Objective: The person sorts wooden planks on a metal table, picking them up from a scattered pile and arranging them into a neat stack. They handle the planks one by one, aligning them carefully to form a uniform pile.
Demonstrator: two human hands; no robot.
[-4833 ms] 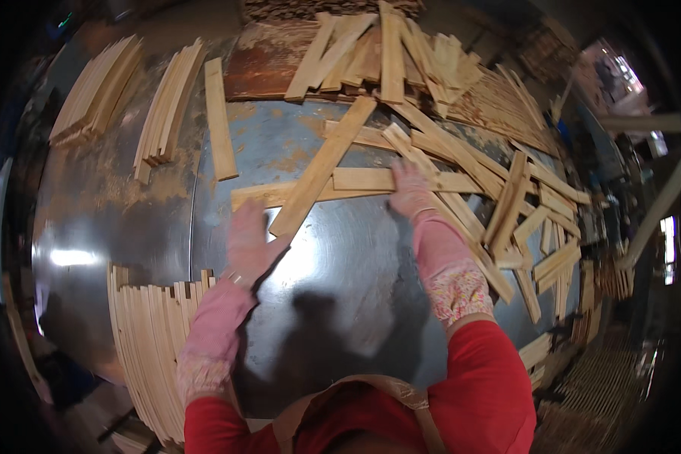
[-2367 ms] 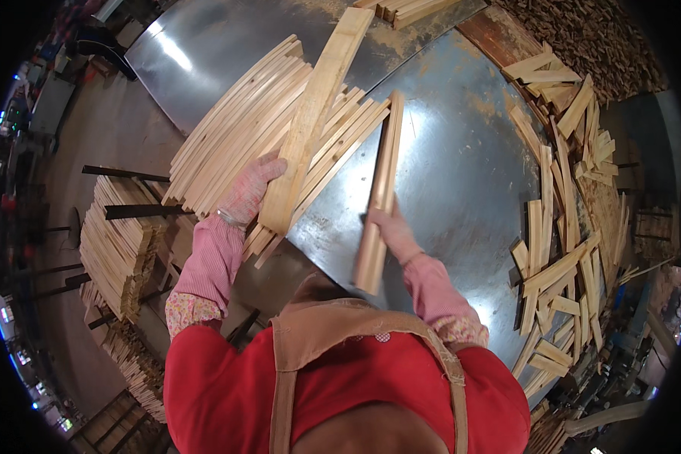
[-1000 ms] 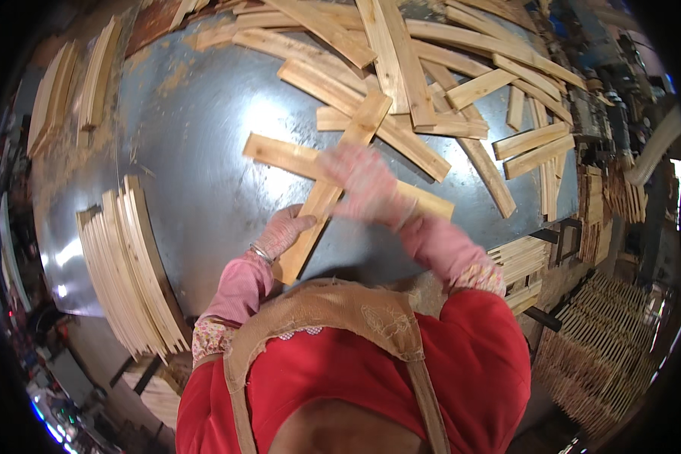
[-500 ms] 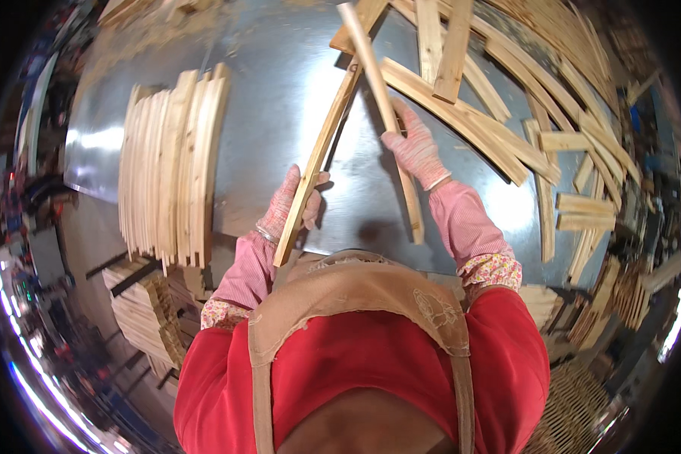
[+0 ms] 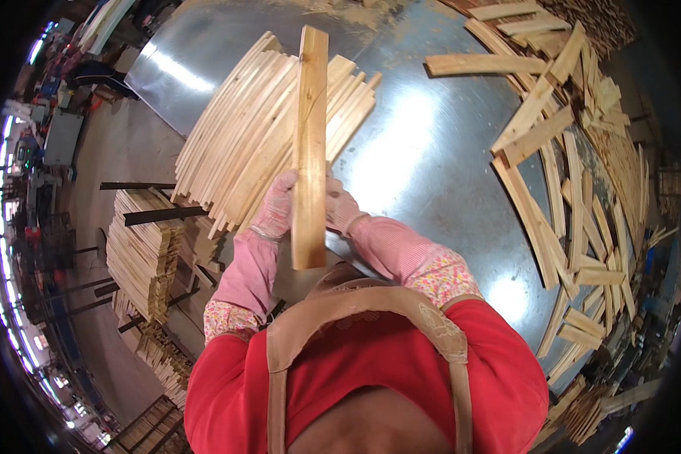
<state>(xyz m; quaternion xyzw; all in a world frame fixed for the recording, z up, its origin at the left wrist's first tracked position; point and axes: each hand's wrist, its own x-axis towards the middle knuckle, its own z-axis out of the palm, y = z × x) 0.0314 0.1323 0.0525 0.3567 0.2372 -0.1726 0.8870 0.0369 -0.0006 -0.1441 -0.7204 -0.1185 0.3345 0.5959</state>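
L hand + R hand closed on board, ctr; fingers partly hidden behind it. Also blocks pt of stack, upper L.

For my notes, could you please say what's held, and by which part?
The left hand and right hand hold a wooden board by opposite edges, nearer its lower end.

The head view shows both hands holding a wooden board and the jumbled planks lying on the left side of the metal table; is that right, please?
Not quite: the head view shows the jumbled planks on the right side of the metal table; the left hand and right hand do hold the wooden board.
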